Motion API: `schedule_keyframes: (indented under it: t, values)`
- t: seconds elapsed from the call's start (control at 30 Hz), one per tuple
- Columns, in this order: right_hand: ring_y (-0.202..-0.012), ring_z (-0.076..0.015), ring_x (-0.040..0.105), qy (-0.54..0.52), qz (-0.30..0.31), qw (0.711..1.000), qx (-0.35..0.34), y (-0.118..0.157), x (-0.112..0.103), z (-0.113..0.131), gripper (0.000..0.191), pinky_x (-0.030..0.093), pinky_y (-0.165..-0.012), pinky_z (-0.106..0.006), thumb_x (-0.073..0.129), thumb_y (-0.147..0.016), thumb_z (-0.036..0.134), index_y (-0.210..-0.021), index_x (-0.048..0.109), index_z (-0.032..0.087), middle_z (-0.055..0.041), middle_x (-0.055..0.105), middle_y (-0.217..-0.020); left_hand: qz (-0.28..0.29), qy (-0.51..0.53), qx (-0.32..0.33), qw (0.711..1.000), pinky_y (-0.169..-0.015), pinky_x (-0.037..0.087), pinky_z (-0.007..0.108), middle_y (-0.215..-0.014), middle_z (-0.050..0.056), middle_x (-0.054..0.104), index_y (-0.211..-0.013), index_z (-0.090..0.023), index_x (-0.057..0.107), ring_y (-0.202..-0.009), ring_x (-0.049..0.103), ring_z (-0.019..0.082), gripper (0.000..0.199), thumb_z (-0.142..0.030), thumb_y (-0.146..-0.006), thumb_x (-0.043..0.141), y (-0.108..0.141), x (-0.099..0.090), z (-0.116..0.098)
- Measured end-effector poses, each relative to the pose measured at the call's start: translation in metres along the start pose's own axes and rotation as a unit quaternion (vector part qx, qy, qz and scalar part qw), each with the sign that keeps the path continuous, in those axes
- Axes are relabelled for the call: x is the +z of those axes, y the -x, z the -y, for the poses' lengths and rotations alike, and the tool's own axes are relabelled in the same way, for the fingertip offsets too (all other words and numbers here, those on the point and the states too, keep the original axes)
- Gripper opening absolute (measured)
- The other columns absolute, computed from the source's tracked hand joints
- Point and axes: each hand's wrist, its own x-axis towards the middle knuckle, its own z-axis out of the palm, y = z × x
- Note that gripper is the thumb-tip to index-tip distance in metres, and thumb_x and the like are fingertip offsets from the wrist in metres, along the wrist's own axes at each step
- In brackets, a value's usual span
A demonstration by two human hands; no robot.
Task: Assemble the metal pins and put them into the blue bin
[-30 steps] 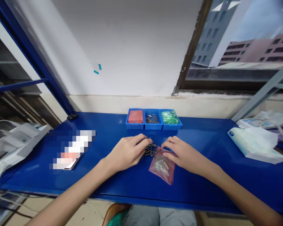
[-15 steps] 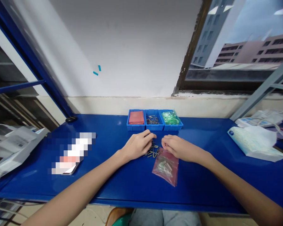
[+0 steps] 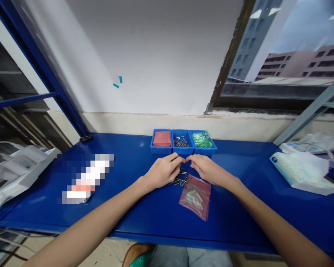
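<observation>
My left hand [image 3: 164, 171] is curled over the left side of a small pile of metal screws [image 3: 180, 179] on the blue table. Its fingertips are drawn together, and what they hold, if anything, is hidden. Reaching in from the other side, my right hand [image 3: 206, 170] has its bent fingers close to the left fingertips. A tiny bright bit shows under its fingers, too small to name. Just below the right hand lies a pink see-through plastic bag [image 3: 195, 198] with pale pieces inside, its upper corner next to the screws.
Three blue bins stand in a row behind my hands: one with red-pink bags [image 3: 161, 138], one with more screws [image 3: 180, 141], one with green packets [image 3: 202, 140]. A tissue pack [image 3: 300, 174] lies right, a blurred-out object [image 3: 87, 180] left, white power strips [image 3: 22, 168] far left.
My right hand has lifted off the bag's top edge and moved up and left, bringing its fingertips near my left hand's. The left hand, screws and bag stay about where they were.
</observation>
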Motion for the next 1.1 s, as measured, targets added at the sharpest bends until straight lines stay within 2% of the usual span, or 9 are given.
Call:
schedule_keyframes:
  t: [0.07,0.17,0.33,0.47,0.67,0.73,0.93,1.0,1.1]
  values:
    - [-0.108,-0.0254,0.057,0.017,-0.022,0.999,-0.017,0.001,0.001,-0.001,0.024,0.043,-0.095,-0.040,0.041,-0.097,0.010,-0.110,0.060,0.017,-0.0133,0.064,-0.112,-0.008,0.007,-0.014,1.000,-0.076,0.050,0.026,-0.105,0.005,0.061,-0.119,-0.021,0.055,-0.085,0.062,0.016,0.024,-0.019,-0.100,0.040,-0.004,-0.003,-0.004]
    - [-0.100,-0.0238,0.058,0.021,-0.054,0.998,-0.022,-0.001,-0.002,0.001,0.025,0.045,-0.090,-0.038,0.037,-0.098,0.011,-0.100,0.061,0.017,-0.0111,0.064,-0.100,0.004,0.003,-0.035,0.999,-0.075,0.051,0.027,-0.104,0.004,0.062,-0.116,-0.022,0.056,-0.085,0.063,0.016,0.021,-0.020,-0.099,0.043,-0.014,-0.007,-0.008]
    - [-0.082,-0.0188,0.061,-0.061,-0.110,0.992,0.019,-0.004,-0.011,0.009,0.017,0.046,-0.078,-0.032,0.047,-0.096,0.015,-0.091,0.062,0.018,-0.0054,0.068,-0.088,0.043,-0.018,-0.046,0.998,-0.069,0.049,0.028,-0.091,0.004,0.064,-0.100,-0.019,0.061,-0.081,0.064,0.019,0.014,-0.031,-0.095,0.056,-0.031,-0.006,-0.006]
    - [-0.075,-0.0170,0.065,-0.199,-0.164,0.963,0.073,-0.004,-0.012,0.012,0.009,0.049,-0.071,-0.029,0.058,-0.089,0.020,-0.087,0.067,0.018,-0.0034,0.071,-0.083,0.003,0.018,-0.042,0.999,-0.069,0.047,0.026,-0.091,0.004,0.064,-0.100,-0.018,0.064,-0.078,0.062,0.017,0.023,-0.038,-0.099,0.054,-0.028,0.001,-0.002]
    - [-0.075,-0.0176,0.065,-0.339,-0.191,0.916,0.096,-0.004,-0.008,0.015,0.013,0.051,-0.065,-0.029,0.065,-0.085,0.029,-0.089,0.068,0.017,-0.0043,0.070,-0.082,-0.035,0.103,-0.008,0.994,-0.071,0.046,0.025,-0.085,0.003,0.063,-0.098,-0.017,0.068,-0.074,0.060,0.014,0.023,-0.031,-0.101,0.051,-0.020,0.005,-0.005]
    - [-0.075,-0.0176,0.065,-0.309,-0.202,0.924,0.095,-0.004,-0.009,0.017,0.012,0.050,-0.064,-0.028,0.064,-0.086,0.029,-0.089,0.068,0.018,-0.0044,0.070,-0.082,-0.053,0.100,-0.014,0.993,-0.072,0.047,0.025,-0.085,0.003,0.064,-0.097,-0.017,0.068,-0.075,0.060,0.014,0.024,-0.031,-0.102,0.050,-0.020,0.006,-0.005]
    - [-0.076,-0.0172,0.063,-0.096,-0.209,0.971,0.059,-0.003,-0.009,0.018,0.012,0.046,-0.075,-0.030,0.058,-0.092,0.024,-0.084,0.065,0.019,-0.0035,0.071,-0.082,-0.092,0.078,-0.028,0.992,-0.074,0.049,0.026,-0.087,0.004,0.065,-0.094,-0.017,0.067,-0.079,0.062,0.015,0.027,-0.032,-0.103,0.047,-0.019,0.012,0.004]
    - [-0.074,-0.0167,0.062,-0.082,-0.190,0.977,0.054,-0.003,-0.006,0.017,0.014,0.045,-0.074,-0.029,0.057,-0.094,0.024,-0.083,0.065,0.019,-0.0031,0.070,-0.081,-0.103,0.075,-0.029,0.991,-0.075,0.050,0.027,-0.088,0.004,0.066,-0.095,-0.018,0.067,-0.080,0.063,0.016,0.025,-0.032,-0.103,0.048,-0.019,0.012,0.008]
    - [-0.068,-0.0153,0.061,-0.106,-0.169,0.978,0.068,-0.004,-0.001,0.016,0.014,0.043,-0.066,-0.027,0.058,-0.093,0.023,-0.082,0.065,0.018,-0.0022,0.069,-0.076,-0.126,0.068,-0.027,0.989,-0.077,0.051,0.028,-0.097,0.005,0.068,-0.111,-0.019,0.064,-0.085,0.065,0.016,0.020,-0.030,-0.102,0.050,-0.018,0.011,0.010]
